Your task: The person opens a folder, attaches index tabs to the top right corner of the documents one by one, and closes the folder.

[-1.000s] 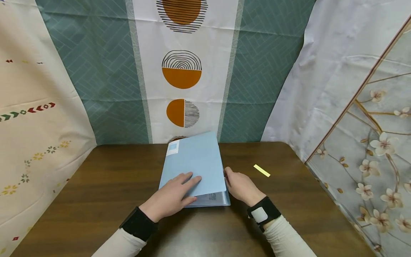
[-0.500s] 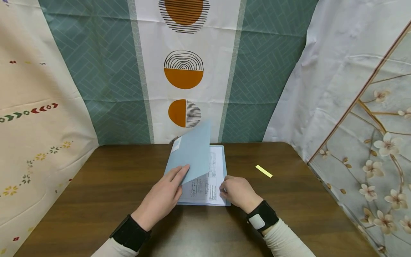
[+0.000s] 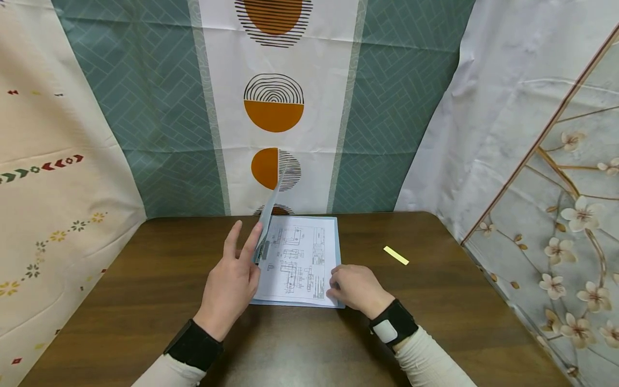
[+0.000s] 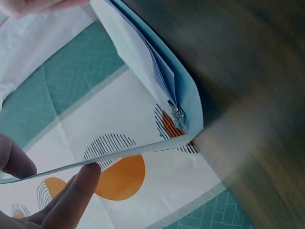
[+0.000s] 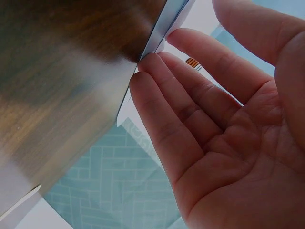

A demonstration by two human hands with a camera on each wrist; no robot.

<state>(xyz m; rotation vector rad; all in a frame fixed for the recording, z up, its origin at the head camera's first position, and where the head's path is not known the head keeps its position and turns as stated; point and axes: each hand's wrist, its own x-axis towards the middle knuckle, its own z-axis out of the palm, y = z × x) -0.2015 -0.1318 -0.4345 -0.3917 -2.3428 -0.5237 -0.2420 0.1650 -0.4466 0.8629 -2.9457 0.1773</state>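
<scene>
Light blue folder [image 3: 333,226] lies open near the far middle of the dark wood surface [image 3: 435,301], its back panel flat. Front cover [image 3: 270,209] stands almost on edge along the spine side, rising toward the curtain; seen edge-on from the head view. Inside, a white sheet with line drawings [image 3: 297,263] lies face up, held by a small metal clip at the spine, visible in the left wrist view. My left hand [image 3: 232,285] props the cover from outside: fingers straight and spread, fingertips against the panel, thumb on the near side, no curl around it. Left wrist view shows the cover's thin edge [image 4: 95,162] crossing just above my fingertips [image 4: 76,186]. My right hand [image 3: 355,287] rests at the sheet's near right corner, fingers relaxed and nearly straight, tips touching the folder's edge [image 5: 159,28]; palm open in the right wrist view, pinching nothing. A small yellow strip [image 3: 395,256] lies on the surface to the right, well apart from the folder. Patterned curtain [image 3: 273,107] with orange half-circles hangs behind; floral cloth [image 3: 570,231] at right.
</scene>
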